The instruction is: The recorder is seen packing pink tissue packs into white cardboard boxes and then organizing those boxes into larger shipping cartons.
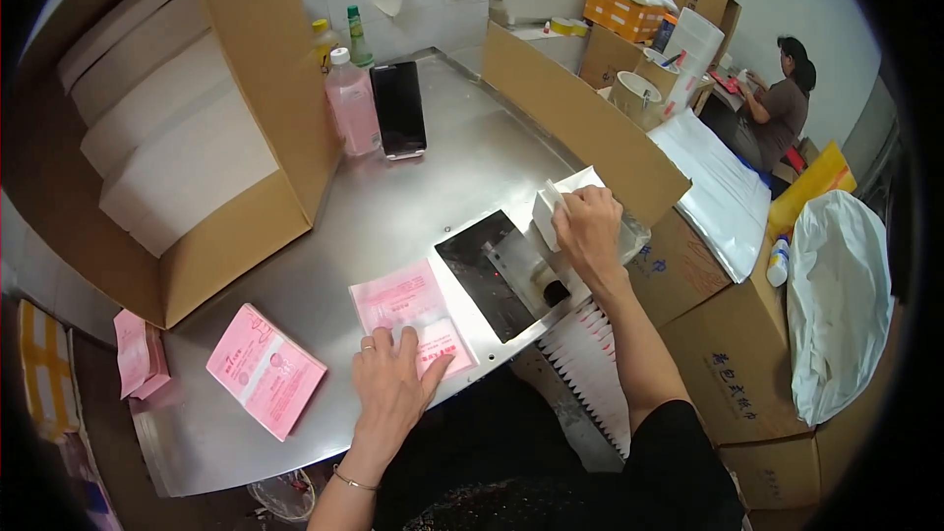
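My left hand (393, 374) lies flat, fingers spread, on a pink printed wrapper (398, 290) near the table's front edge. A paler white patch with pink print (442, 339) shows beside its fingertips. My right hand (588, 221) is closed on a white, block-like stack (553, 214), which looks like folded tissue. That stack stands by the right edge of a dark rectangular opening (482, 270) in the tabletop. Inside the opening sits a metal part with a dark round end. Left of my left hand lies a thick pink packet (265, 371).
A large open carton (265, 69) with white blocks stands at left. Behind are a phone (398, 108), a pink-liquid bottle (352, 103) and a green bottle (358, 37). A cardboard flap (580, 113) borders the right side. Cartons (733, 364) and a white bag (841, 305) stand beyond; another person sits farther back.
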{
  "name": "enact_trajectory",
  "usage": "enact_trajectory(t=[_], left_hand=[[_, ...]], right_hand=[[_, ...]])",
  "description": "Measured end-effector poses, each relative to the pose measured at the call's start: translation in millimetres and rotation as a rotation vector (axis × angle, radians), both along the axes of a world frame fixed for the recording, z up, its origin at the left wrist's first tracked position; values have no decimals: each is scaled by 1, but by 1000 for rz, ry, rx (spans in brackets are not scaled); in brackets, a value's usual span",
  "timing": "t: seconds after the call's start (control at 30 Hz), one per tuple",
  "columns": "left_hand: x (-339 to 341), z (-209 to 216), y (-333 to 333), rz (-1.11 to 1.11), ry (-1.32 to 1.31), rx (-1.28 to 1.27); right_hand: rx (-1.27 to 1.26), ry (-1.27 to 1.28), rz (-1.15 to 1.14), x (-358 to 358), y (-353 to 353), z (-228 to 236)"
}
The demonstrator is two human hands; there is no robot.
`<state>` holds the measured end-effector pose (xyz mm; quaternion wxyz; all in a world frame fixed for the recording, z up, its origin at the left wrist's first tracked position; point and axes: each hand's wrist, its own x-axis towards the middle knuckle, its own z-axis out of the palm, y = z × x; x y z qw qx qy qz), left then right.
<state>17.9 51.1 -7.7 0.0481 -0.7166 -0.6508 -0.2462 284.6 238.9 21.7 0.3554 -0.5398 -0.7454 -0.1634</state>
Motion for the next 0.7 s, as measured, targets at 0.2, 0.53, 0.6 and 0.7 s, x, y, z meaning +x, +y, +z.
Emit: enact_trajectory(t=[0.2,0.53,0.6,0.7], left_hand=[[5,-6,2,-175,-9,2],[-1,20,-9,-230,-145,-121],[8,13,-6,-193,-177,-125],[-5,29,-17,-210,-184,-158]], right_hand=[[127,23,94,-7,-17,2],[-302,-380,740,-101,-113,-45],[-518,-560,639,-114,-80,-42],[-392,-149,451,-105,-42,-71]])
